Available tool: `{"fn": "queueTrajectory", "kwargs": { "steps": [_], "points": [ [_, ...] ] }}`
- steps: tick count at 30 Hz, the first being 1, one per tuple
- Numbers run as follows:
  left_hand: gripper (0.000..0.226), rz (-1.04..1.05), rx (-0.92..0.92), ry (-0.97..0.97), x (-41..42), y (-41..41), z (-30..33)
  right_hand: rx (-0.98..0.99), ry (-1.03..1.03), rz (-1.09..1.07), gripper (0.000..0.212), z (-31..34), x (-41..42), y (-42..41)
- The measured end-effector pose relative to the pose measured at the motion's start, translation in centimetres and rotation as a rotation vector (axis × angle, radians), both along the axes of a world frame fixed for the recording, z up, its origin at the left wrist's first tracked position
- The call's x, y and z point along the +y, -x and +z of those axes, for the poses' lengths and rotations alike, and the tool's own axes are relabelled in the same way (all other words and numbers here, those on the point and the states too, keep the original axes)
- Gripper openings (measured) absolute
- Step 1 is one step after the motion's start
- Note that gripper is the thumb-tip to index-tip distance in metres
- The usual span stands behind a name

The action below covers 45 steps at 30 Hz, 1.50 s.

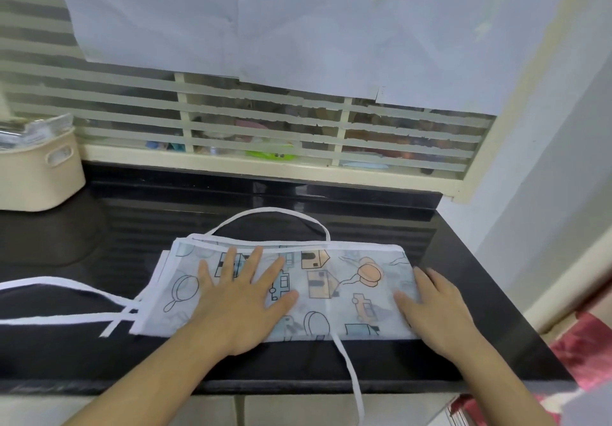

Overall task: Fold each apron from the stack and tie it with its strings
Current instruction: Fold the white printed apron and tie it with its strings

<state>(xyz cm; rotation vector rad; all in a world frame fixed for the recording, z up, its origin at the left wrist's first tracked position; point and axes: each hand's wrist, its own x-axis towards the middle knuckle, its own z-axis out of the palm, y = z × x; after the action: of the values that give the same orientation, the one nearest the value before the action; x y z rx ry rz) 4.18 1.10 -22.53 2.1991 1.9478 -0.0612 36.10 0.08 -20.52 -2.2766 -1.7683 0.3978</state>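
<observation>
Printed apron runs left–right on the bench — your left hand and right hand press it, fingers flat, holding nothing.

One folded apron lay on one black counter. Two hands were on it: left hand, right hand, both flat with fingers straight. One white neck loop at the far side; two strings trailing left; one string hanging over the near edge. One cream basket far left. Paper sheets on the window, count unclear.
</observation>
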Motion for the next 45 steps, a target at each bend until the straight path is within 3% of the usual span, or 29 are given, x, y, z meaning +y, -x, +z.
{"fn": "queueTrajectory", "kwargs": {
  "steps": [4, 6, 8, 12, 14, 19, 24, 26, 29, 32, 34, 36, 39, 42, 45],
  "points": [
    [0.070, -0.116, -0.053, -0.105, -0.2, -0.8, 0.6, 0.290, -0.056, -0.142, 0.020, 2.3, -1.8, 0.1],
    [0.065, -0.218, -0.139, -0.193, -0.4, -2.0, 0.7, 0.380, -0.038, -0.199, 0.018, 3.1, -2.4, -0.3],
    [0.066, -0.241, -0.172, -0.157, -0.6, -3.3, 0.5, 0.557, -0.004, -0.225, 0.017, 3.6, -2.6, -0.8],
    [0.081, -0.212, -0.070, -0.091, -0.5, -4.1, -0.3, 1.225, -0.016, -0.308, 0.020, 3.7, -3.4, 0.0],
    [0.087, -0.200, -0.071, -0.078, -0.4, -4.1, -0.2, 1.380, -0.009, -0.286, 0.023, 3.5, -3.7, 1.4],
    [0.098, -0.185, -0.075, -0.075, -0.5, -4.2, -0.2, 1.174, 0.070, -0.114, 0.030, 3.1, -4.3, 4.9],
    [0.095, -0.186, -0.123, -0.109, -0.8, -4.1, -0.2, 0.861, 0.026, -0.076, 0.022, 2.8, -4.2, 8.4],
    [0.084, -0.176, -0.149, -0.139, -0.8, -4.0, -0.3, 0.850, -0.004, -0.090, 0.010, 2.6, -4.1, 9.5],
    [0.068, -0.143, -0.213, -0.153, -0.6, -3.8, -0.3, 0.939, -0.151, -0.143, 0.012, 2.3, -4.6, 10.6],
    [0.074, -0.117, -0.222, -0.117, -0.4, -4.0, -0.3, 0.930, -0.279, -0.134, 0.018, 2.1, -5.6, 11.5],
    [0.083, -0.121, -0.180, -0.074, -0.4, -4.2, -0.4, 0.830, -0.247, -0.102, 0.021, 1.7, -5.5, 11.9],
    [0.087, -0.132, -0.134, -0.056, -0.4, -4.2, -0.4, 0.672, -0.222, -0.053, 0.010, 1.5, -5.0, 12.2],
    [0.082, -0.144, -0.132, -0.033, -0.2, -4.2, -0.5, 0.506, -0.158, 0.011, 0.023, 1.1, -4.3, 12.5],
    [0.066, -0.097, -0.199, -0.055, 0.4, -3.9, 0.0, 0.547, -0.159, 0.036, 0.015, 0.9, -4.2, 12.5],
    [0.058, -0.038, -0.147, -0.182, 1.3, -3.7, 1.0, 0.697, -0.196, 0.035, 0.027, 1.3, -4.5, 12.5]
  ]
}}
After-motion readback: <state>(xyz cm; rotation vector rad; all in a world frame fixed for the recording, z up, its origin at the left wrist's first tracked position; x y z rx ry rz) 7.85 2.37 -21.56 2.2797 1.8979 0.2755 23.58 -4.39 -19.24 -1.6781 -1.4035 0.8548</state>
